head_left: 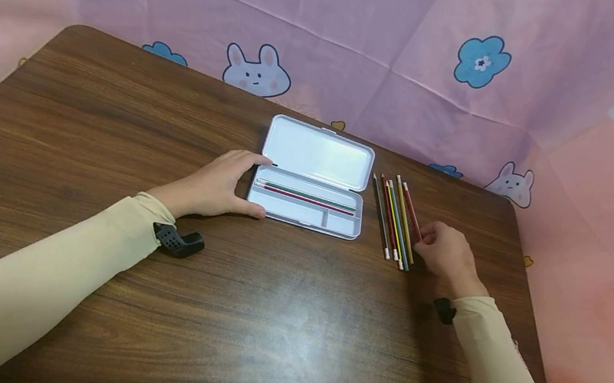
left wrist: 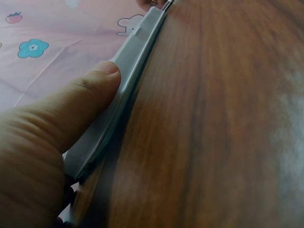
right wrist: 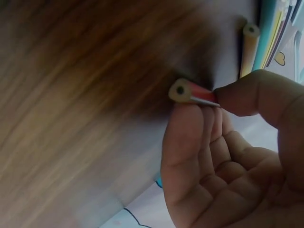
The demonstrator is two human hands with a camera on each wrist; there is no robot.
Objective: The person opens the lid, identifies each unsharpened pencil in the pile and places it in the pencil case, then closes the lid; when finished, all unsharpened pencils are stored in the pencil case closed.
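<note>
A white pencil case (head_left: 311, 218) lies with its lid (head_left: 318, 153) raised at the back. Inside it, a green pencil (head_left: 306, 195) and a dark red pencil (head_left: 305, 201) lie side by side in the long compartment. My left hand (head_left: 216, 184) holds the case's left end, thumb along the front wall (left wrist: 128, 66) and fingers at the hinge side. Between thumb and fingers, my right hand (head_left: 446, 250) pinches a red pencil (head_left: 412, 210) near its unsharpened front end (right wrist: 180, 90). That pencil is the rightmost of a loose group, its eraser end pointing away.
Several pencils lie right of the case, among them a grey one (head_left: 380, 217), a yellow one (head_left: 395, 218) and a gold one (head_left: 406, 225). The brown wooden table (head_left: 188, 321) meets a pink patterned cloth (head_left: 357, 37) at the back and right.
</note>
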